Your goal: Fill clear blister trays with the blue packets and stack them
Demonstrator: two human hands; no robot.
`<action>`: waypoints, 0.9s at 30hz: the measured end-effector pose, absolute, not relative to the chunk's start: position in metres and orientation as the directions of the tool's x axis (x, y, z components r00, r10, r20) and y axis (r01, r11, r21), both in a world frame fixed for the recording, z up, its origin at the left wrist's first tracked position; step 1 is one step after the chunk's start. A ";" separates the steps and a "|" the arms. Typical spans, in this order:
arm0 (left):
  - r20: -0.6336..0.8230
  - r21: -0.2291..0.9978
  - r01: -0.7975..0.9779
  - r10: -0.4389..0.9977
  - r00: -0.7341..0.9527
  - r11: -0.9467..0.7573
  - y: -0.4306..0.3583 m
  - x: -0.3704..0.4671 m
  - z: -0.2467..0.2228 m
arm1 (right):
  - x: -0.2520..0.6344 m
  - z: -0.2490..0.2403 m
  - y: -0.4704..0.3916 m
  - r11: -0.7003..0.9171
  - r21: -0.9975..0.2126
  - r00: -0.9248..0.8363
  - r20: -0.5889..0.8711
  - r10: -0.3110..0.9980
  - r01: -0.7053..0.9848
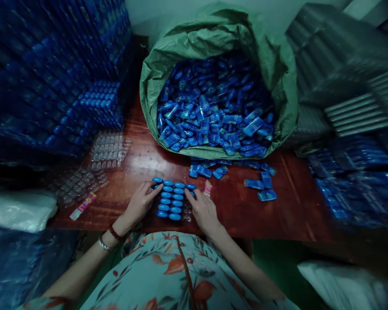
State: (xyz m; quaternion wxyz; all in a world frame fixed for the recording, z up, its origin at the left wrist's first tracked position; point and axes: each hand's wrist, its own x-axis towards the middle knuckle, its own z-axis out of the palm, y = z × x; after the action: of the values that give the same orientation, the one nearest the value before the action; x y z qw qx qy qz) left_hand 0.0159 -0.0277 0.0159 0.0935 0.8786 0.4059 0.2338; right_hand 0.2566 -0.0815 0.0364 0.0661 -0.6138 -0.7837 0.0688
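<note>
Small glossy blue oval packs (164, 201) stand in two main columns at the front of the table, in what looks like a clear plastic tray (187, 214). At the left end of the upper rows, the bent fingers of my left hand (140, 202) close on a blue pack, partly hidden by the fingertips. My right hand (204, 211) does likewise on the right side, its thumb and fingers against a blue pack (190, 187). A red beaded bracelet and a pale one circle my left wrist.
A green sack (150, 116) full of blue packs stands behind my hands. Loose packs (203, 171) lie before it. Clear moulded trays (106, 148) and a pink card (83, 206) are at left, beside tall stacks of filled blue trays (100, 99). Grey stacks (339, 56) rise at right.
</note>
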 end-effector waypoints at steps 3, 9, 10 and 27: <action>0.394 0.391 0.712 0.805 0.444 -0.583 -0.033 0.016 0.016 | 0.265 0.028 -0.089 0.135 -0.304 -0.087 0.166 0.982 0.943; 0.391 0.516 0.666 0.840 0.376 -0.539 -0.010 0.048 0.049 | 0.309 0.019 -0.030 0.032 -0.379 0.050 0.205 0.978 0.925; 0.357 0.497 0.667 0.831 0.426 -0.555 -0.002 0.058 0.056 | 0.312 0.017 -0.015 0.060 -0.343 -0.002 0.169 0.986 0.937; -0.148 0.152 0.452 0.432 0.890 -0.879 0.111 0.136 0.017 | 0.328 -0.002 -0.030 -0.129 -0.760 0.255 0.049 0.966 0.637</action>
State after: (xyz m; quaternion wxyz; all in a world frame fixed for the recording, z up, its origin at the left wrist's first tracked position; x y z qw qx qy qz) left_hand 0.1363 0.1106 0.0166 0.0913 0.9678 0.2282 -0.0550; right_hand 0.3278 -0.0303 -0.0022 0.3453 -0.7128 -0.5622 0.2378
